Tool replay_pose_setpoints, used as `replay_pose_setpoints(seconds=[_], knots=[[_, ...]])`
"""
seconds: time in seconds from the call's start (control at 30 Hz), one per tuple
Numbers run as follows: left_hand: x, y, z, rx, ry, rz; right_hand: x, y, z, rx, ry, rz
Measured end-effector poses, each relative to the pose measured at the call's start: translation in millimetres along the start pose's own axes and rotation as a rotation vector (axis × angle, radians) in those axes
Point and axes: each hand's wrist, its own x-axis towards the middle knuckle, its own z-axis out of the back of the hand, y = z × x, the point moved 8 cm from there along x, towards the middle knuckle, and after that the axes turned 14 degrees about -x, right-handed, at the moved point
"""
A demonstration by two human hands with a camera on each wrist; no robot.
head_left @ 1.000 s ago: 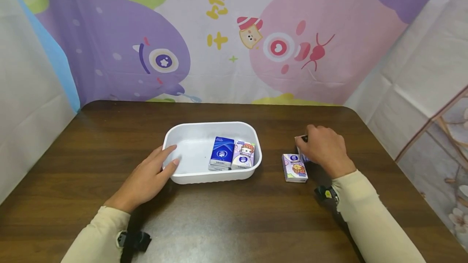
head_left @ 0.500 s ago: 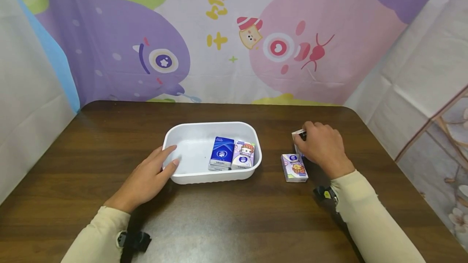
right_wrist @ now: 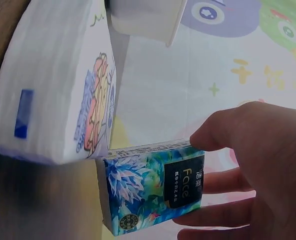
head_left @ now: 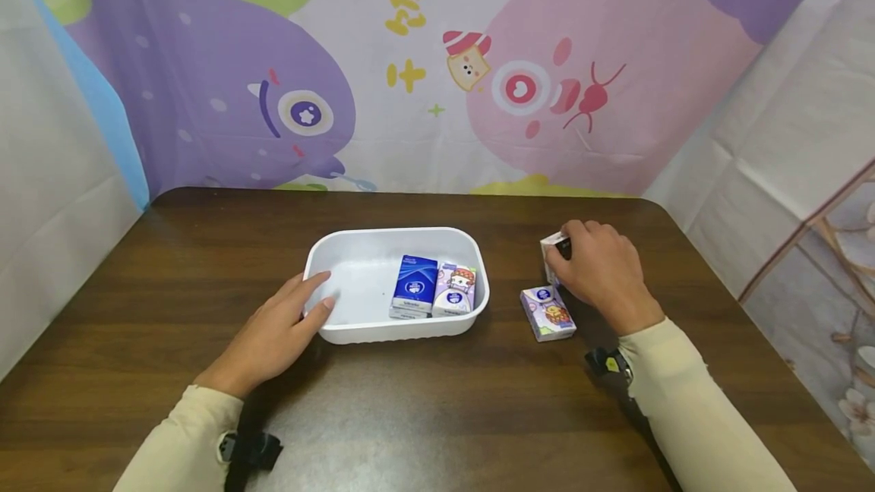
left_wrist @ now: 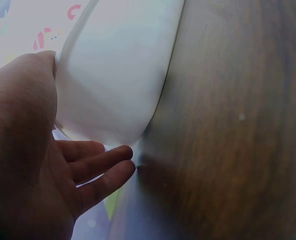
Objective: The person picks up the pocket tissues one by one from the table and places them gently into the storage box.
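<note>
A white plastic bin (head_left: 365, 332) stands in the middle of the table. My left hand (head_left: 276, 332) holds its left end, thumb and index finger over the rim, the other fingers along the outer wall in the left wrist view. Inside, at the right, lie a blue tissue pack (head_left: 415, 283) and a cartoon-print tissue pack (head_left: 455, 289). My right hand (head_left: 601, 268) pinches a blue-green floral tissue pack (right_wrist: 155, 187), held on edge between thumb and fingers. Against it sits another cartoon tissue pack (head_left: 549, 314), lying flat on the table.
The brown wooden table (head_left: 410, 408) is bounded at the back by a printed cartoon curtain (head_left: 410, 135). Pale cloth walls (head_left: 759, 127) close in both sides. Dark wrist straps show on both forearms.
My right hand has shifted slightly left and away from me with the floral tissue pack. The loose cartoon pack beside it has turned and slid a little left. My left hand stays put.
</note>
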Motion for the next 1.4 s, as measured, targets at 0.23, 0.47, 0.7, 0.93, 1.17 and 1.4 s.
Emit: replay_pose_setpoints(seconds=[0.23, 0.47, 0.7, 0.93, 1.17, 1.4], knots=[[-0.3, 0.1, 0.4, 0.003, 0.000, 0.000, 1, 4, 2.5, 0.026, 0.014, -0.002], [0.6, -0.6, 1.1, 0.002, -0.005, -0.012, 5, 13, 8.7, 0.052, 0.005, 0.003], [-0.1, -0.8, 2.4, 0.001, -0.003, -0.003, 7, 25, 11.9, 0.057, 0.016, 0.025], [-0.2, -0.4, 3.2, 0.006, -0.002, 0.001, 7, 28, 16.7, 0.069, -0.016, 0.014], [-0.4, 0.2, 3.8, 0.014, -0.008, -0.004, 16, 38, 26.8, 0.103, -0.073, 0.003], [0.3, -1.8, 0.9, 0.006, -0.013, -0.026, 16, 43, 28.7, 0.121, -0.098, 0.004]])
